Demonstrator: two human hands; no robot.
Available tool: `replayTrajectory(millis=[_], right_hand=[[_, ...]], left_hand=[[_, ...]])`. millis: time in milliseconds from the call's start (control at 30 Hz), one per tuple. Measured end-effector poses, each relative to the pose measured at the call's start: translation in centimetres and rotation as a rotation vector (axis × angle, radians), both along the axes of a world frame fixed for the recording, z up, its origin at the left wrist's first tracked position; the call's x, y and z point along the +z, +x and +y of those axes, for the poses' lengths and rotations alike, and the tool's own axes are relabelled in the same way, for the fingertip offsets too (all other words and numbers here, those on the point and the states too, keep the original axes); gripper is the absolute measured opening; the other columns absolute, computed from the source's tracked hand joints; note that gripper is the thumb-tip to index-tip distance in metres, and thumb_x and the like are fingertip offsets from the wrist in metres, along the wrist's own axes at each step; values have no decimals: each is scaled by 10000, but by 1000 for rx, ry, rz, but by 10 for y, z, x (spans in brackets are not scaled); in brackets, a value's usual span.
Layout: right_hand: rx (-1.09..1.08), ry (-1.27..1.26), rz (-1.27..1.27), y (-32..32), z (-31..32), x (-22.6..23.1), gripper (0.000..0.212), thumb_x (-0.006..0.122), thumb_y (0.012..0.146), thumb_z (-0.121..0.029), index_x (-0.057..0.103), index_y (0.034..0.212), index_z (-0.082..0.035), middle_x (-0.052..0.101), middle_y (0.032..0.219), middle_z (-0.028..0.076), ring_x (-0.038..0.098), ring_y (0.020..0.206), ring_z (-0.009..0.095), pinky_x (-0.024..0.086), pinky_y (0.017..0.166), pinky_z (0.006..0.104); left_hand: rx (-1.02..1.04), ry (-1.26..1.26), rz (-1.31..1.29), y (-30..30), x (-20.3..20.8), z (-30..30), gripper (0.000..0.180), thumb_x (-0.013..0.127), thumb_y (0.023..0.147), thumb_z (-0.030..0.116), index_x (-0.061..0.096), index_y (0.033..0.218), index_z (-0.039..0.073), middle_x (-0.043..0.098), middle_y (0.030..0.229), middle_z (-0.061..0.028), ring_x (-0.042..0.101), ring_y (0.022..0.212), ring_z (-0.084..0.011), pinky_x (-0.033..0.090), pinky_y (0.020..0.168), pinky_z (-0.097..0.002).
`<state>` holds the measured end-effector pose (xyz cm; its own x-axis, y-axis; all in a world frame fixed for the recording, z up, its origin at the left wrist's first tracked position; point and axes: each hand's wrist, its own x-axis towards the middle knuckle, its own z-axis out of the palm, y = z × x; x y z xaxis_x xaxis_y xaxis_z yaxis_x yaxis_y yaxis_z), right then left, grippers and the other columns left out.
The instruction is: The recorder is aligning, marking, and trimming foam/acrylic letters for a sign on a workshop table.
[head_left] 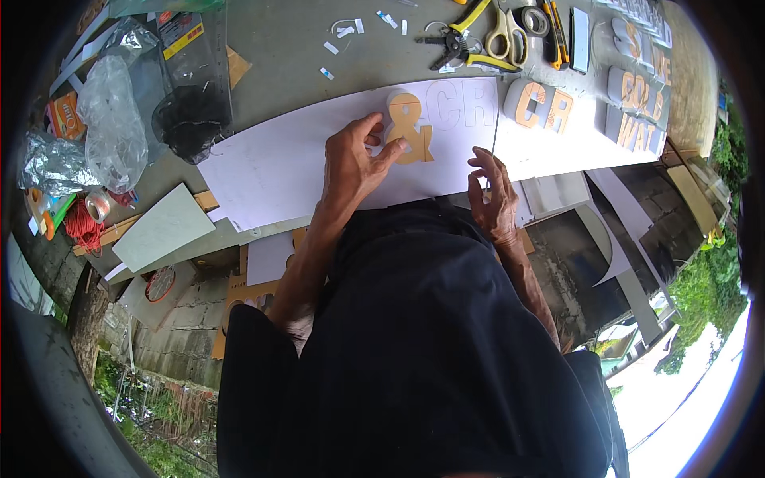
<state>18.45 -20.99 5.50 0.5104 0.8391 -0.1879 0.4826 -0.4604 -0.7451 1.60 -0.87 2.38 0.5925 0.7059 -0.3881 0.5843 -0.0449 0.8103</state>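
Note:
My left hand (356, 161) is closed on a tan, white-sided ampersand-shaped sign piece (409, 127), thumb on its face and fingers at its left side. The piece rests on a white paper sheet (279, 151) with faint letter outlines beside it. My right hand (496, 199) is at the sheet's near edge, right of the piece, with its fingers curled. A thin dark line rises from its fingertips; whether this is a slim tool or the sheet's edge is unclear. Two matching letter-shaped pieces (526, 103) lie beyond that hand.
Wire strippers (454, 46), scissors (508, 36), black tape (532, 21) and a utility knife (555, 36) lie at the back. More letter pieces (635, 94) are at far right. Plastic bags (115, 111) and red wire (82, 225) crowd the left. Small white scraps (345, 33) are scattered behind the sheet.

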Motion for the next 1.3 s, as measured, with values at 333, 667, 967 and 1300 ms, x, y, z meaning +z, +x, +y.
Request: replayTrajectory(millis=[333,667,967,1300], right_hand=[[-14,11,118,2,-4,-16,499,677,893,70,567,1361,-63,643,1311,154,716,1032,273,612,836,363],[49,96,245,-10,26,-32,494,771,874,-12,589,1329,-78,643,1334,124,725,998,240,618,851,349],[63,127,213,-15,38,-42,481,762,869,10,596,1314,-70,664,1303,107,730,1002,224,609,858,347],[72,124,197,-14,44,-38,538,786,836,16,586,1329,-62,662,1309,120,729,984,211,601,869,346]], left_hand=[[155,-78,-94,10,-6,-11,407,841,816,104,708,1164,-59,748,955,-161,742,806,-210,616,731,-332],[114,97,-114,5,-8,-18,343,830,833,95,738,1139,-31,753,1025,-178,767,846,-223,637,715,-314],[205,25,-160,0,-11,-21,328,827,852,112,741,1137,-25,751,1030,-166,768,833,-231,640,729,-319],[210,15,-176,0,-9,-19,322,824,853,93,744,1146,-14,751,1026,-155,760,851,-214,629,735,-306]])
